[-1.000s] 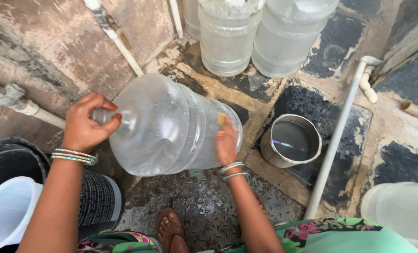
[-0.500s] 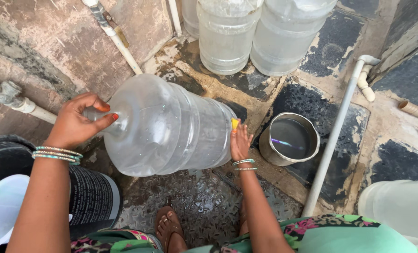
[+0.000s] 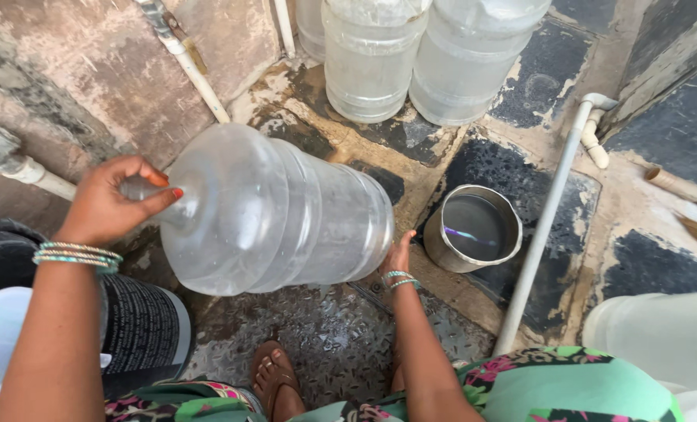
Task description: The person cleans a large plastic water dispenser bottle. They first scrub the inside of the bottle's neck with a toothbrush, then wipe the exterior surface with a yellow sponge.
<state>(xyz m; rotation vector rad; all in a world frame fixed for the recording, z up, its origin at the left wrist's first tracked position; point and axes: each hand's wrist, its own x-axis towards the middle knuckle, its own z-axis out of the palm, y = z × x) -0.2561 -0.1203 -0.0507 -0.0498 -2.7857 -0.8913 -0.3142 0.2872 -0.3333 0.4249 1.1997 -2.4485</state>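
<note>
Big clear water jug (image 3: 274,215) held sideways above wet floor (image 3: 325,344). Left hand (image 3: 114,203) clenched round its neck, right hand (image 3: 399,254) flat under base. Wet plastic could slip, hitting steel pot (image 3: 473,228) just beside.

We are in a rough outdoor washing or water-filling corner of a home, with wet, patched dark stone paving (image 3: 512,164) and a stained masonry wall (image 3: 67,70). White plastic pipes (image 3: 548,227) run across the ground, and large clear water jugs (image 3: 376,59) stand beside a steel pot of water (image 3: 473,228).
</note>
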